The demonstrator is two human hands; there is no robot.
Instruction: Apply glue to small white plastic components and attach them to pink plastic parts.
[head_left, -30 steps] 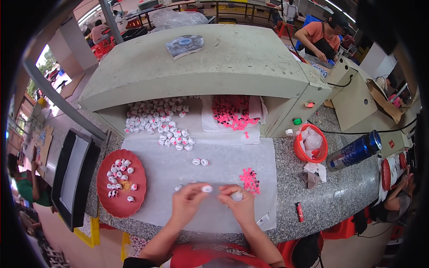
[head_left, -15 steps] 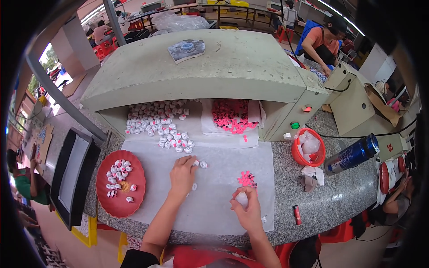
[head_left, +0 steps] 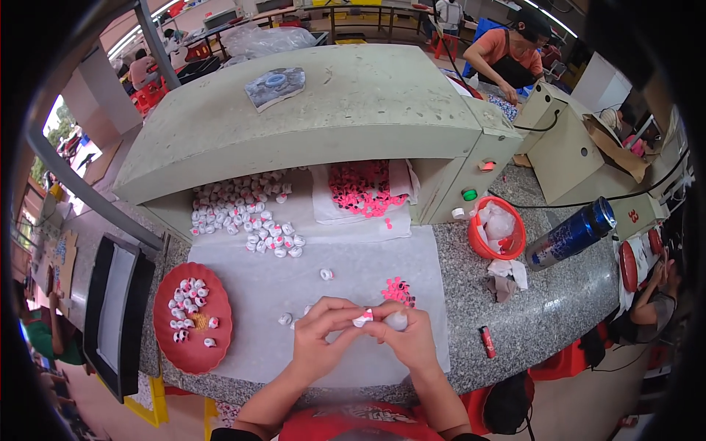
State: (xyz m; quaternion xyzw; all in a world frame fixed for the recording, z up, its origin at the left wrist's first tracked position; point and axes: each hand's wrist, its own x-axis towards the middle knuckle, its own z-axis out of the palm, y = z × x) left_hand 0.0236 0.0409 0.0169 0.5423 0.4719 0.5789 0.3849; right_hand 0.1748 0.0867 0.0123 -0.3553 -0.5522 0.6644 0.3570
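Note:
My left hand (head_left: 322,334) pinches a small white rounded piece with pink on it (head_left: 362,319). The fingertips of my right hand (head_left: 414,342) meet it from the other side. Tucked in my right hand is a whitish translucent lump (head_left: 397,320), its kind unclear. Both hands are closed, low over a white sheet (head_left: 250,294). Beyond them lies a single white piece (head_left: 326,274), and another (head_left: 285,319) is left of my left hand. A small heap of flat pink pieces (head_left: 397,289) lies just past my right hand.
A red scalloped plate (head_left: 165,331) holds several white pieces at left, beside a black tray (head_left: 95,323). Ahead stands a pale green metal housing (head_left: 294,151) with white and pink pieces inside. A red basket (head_left: 520,234) and blue bottle (head_left: 570,234) stand right; a lighter (head_left: 487,342) lies nearer.
My left hand has come right and nearer, from the loose white pieces to my right hand, and now holds one. The hands now meet. The view has shifted slightly.

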